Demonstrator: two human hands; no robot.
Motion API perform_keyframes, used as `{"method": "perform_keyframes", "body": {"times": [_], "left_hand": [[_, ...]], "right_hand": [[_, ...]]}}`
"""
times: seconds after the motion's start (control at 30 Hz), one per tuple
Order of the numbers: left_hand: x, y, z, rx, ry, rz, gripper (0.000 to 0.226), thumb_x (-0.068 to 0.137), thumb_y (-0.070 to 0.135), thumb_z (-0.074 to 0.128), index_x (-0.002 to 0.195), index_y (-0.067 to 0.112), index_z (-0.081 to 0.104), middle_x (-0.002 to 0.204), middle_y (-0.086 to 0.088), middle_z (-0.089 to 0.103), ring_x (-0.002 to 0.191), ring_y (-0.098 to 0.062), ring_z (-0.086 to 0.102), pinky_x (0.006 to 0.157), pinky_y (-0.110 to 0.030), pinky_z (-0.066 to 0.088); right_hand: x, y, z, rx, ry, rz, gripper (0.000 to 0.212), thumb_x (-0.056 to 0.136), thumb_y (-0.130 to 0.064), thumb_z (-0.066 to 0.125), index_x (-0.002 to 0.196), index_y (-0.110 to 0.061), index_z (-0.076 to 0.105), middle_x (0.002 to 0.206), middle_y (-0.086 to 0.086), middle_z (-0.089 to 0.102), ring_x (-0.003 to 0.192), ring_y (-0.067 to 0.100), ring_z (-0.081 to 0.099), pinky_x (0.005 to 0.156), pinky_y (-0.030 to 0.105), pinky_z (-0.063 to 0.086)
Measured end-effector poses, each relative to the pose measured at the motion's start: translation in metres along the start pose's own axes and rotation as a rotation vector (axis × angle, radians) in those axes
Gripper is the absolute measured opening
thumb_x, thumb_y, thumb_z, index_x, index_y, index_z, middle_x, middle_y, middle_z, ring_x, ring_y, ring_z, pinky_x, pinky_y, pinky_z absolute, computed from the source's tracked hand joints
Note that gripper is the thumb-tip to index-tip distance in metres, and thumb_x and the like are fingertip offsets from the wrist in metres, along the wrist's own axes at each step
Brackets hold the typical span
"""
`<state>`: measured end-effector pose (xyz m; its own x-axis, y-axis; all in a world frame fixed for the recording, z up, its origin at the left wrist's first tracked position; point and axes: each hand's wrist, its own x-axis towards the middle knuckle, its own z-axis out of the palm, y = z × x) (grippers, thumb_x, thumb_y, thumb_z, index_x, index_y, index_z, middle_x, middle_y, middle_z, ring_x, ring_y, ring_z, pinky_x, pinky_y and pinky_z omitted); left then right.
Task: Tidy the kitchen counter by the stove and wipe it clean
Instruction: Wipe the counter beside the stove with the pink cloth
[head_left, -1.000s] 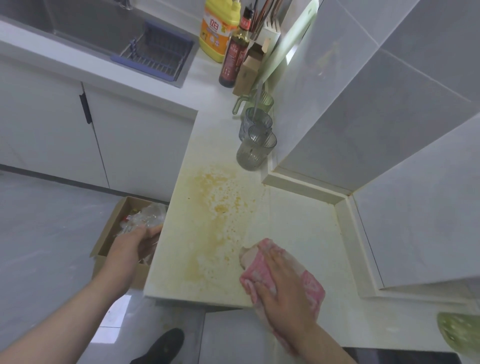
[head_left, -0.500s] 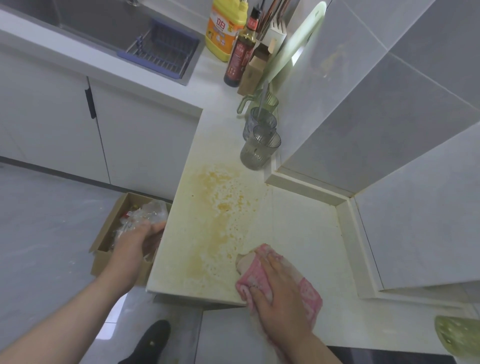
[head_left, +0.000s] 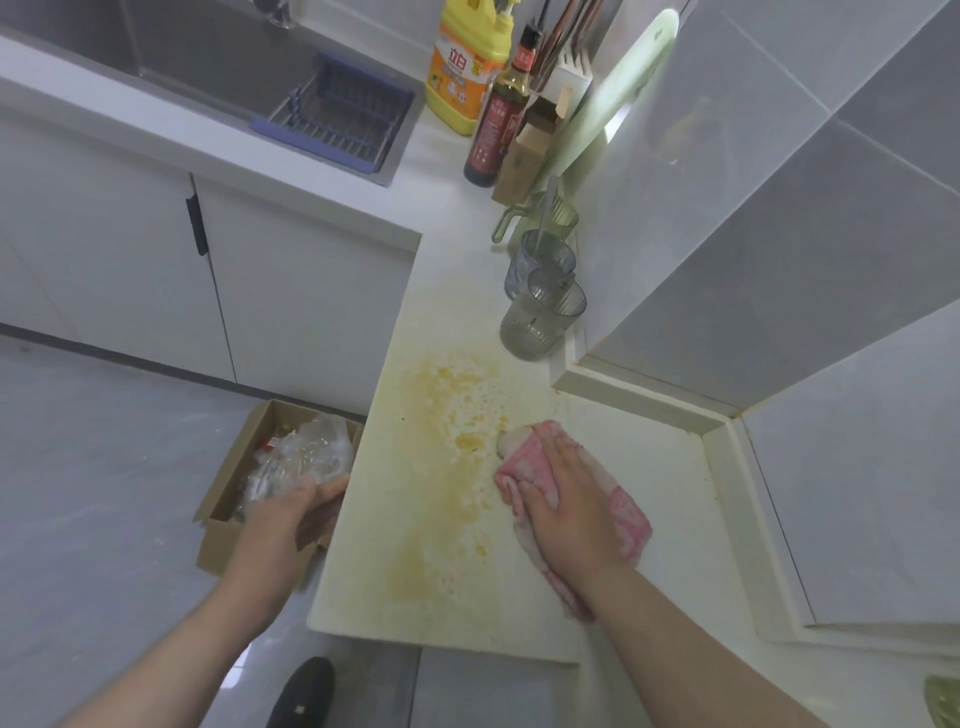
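A pale counter (head_left: 649, 519) carries a wide yellow-orange stain (head_left: 447, 447) down its left half. My right hand (head_left: 569, 509) lies flat on a pink and white cloth (head_left: 530, 457), pressing it to the counter at the stain's right edge. My left hand (head_left: 283, 525) hangs off the counter's left edge, just above a cardboard box (head_left: 228, 514) on the floor, fingers bent and apart, holding nothing that I can see.
The box holds crumpled clear plastic (head_left: 306, 457). Three ribbed cups (head_left: 540, 322) stand along the wall behind the stain. Further back are a dark sauce bottle (head_left: 496, 130), a yellow detergent jug (head_left: 462, 78), a green cutting board (head_left: 613, 104) and the sink with a blue rack (head_left: 337, 119).
My right hand has slid the cloth forward up the counter, from near the front edge to the middle of the stain. My left hand stays by the box.
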<state>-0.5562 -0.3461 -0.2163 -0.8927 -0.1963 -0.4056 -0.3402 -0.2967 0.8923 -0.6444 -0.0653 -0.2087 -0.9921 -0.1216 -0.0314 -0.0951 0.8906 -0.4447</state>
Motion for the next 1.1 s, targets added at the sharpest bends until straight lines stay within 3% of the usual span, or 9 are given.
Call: {"method": "perform_keyframes", "body": {"times": [0.17, 0.3, 0.43, 0.53, 0.7, 0.83, 1.1], "left_hand": [[0.006, -0.006, -0.006, 0.025, -0.015, -0.022, 0.051, 0.105, 0.025, 0.019, 0.105, 0.023, 0.07, 0.105, 0.009, 0.074, 0.1, -0.005, 0.067, 0.09, -0.028, 0.046], [0.008, -0.006, -0.006, 0.029, 0.008, -0.033, 0.052, 0.105, 0.023, 0.019, 0.1, 0.025, 0.072, 0.101, 0.008, 0.075, 0.096, -0.006, 0.069, 0.087, -0.029, 0.047], [0.009, -0.006, -0.007, 0.028, 0.003, -0.032, 0.054, 0.105, 0.024, 0.02, 0.098, 0.029, 0.073, 0.105, 0.008, 0.074, 0.1, -0.006, 0.068, 0.091, -0.029, 0.046], [0.009, -0.005, -0.007, 0.008, 0.014, -0.057, 0.054, 0.105, 0.025, 0.021, 0.098, 0.028, 0.074, 0.105, 0.006, 0.074, 0.102, -0.009, 0.067, 0.095, -0.032, 0.045], [0.008, -0.003, -0.008, 0.036, 0.009, -0.06, 0.051, 0.105, 0.023, 0.022, 0.099, 0.026, 0.072, 0.101, 0.007, 0.075, 0.101, -0.01, 0.067, 0.097, -0.035, 0.045], [0.006, 0.0, -0.007, 0.06, 0.003, -0.059, 0.051, 0.104, 0.023, 0.022, 0.096, 0.03, 0.072, 0.098, 0.01, 0.075, 0.1, -0.009, 0.067, 0.095, -0.034, 0.045], [0.001, 0.008, -0.004, 0.081, -0.012, -0.045, 0.051, 0.102, 0.019, 0.023, 0.093, 0.032, 0.072, 0.095, 0.014, 0.075, 0.09, 0.001, 0.068, 0.087, -0.027, 0.046]], "right_hand": [[0.047, -0.006, 0.002, -0.032, 0.018, 0.001, 0.063, 0.094, -0.046, 0.049, 0.151, -0.028, 0.031, 0.159, -0.007, 0.027, 0.147, 0.01, 0.021, 0.121, 0.032, 0.018], [0.074, -0.013, 0.0, -0.042, 0.015, 0.012, 0.068, 0.09, -0.051, 0.041, 0.151, -0.022, 0.032, 0.159, -0.002, 0.029, 0.147, 0.014, 0.022, 0.121, 0.033, 0.017], [0.078, -0.014, 0.001, -0.083, 0.01, 0.024, 0.061, 0.096, -0.043, 0.049, 0.15, -0.018, 0.033, 0.158, 0.001, 0.031, 0.147, 0.017, 0.023, 0.121, 0.034, 0.018], [0.076, -0.014, 0.0, -0.063, 0.005, 0.028, 0.065, 0.094, -0.049, 0.045, 0.15, -0.019, 0.033, 0.158, 0.0, 0.03, 0.147, 0.016, 0.022, 0.121, 0.035, 0.018], [0.043, -0.024, 0.002, -0.01, -0.03, -0.032, 0.068, 0.092, -0.055, 0.039, 0.152, -0.026, 0.028, 0.16, -0.007, 0.025, 0.148, 0.01, 0.018, 0.121, 0.03, 0.014], [0.007, -0.03, 0.006, -0.017, -0.09, -0.048, 0.074, 0.086, -0.065, 0.03, 0.153, -0.032, 0.026, 0.16, -0.011, 0.022, 0.148, 0.007, 0.015, 0.122, 0.035, 0.015], [-0.062, -0.037, 0.007, -0.008, -0.164, -0.101, 0.069, 0.087, -0.066, 0.035, 0.151, -0.042, 0.024, 0.159, -0.022, 0.017, 0.146, -0.003, 0.009, 0.122, 0.032, 0.013]]}}
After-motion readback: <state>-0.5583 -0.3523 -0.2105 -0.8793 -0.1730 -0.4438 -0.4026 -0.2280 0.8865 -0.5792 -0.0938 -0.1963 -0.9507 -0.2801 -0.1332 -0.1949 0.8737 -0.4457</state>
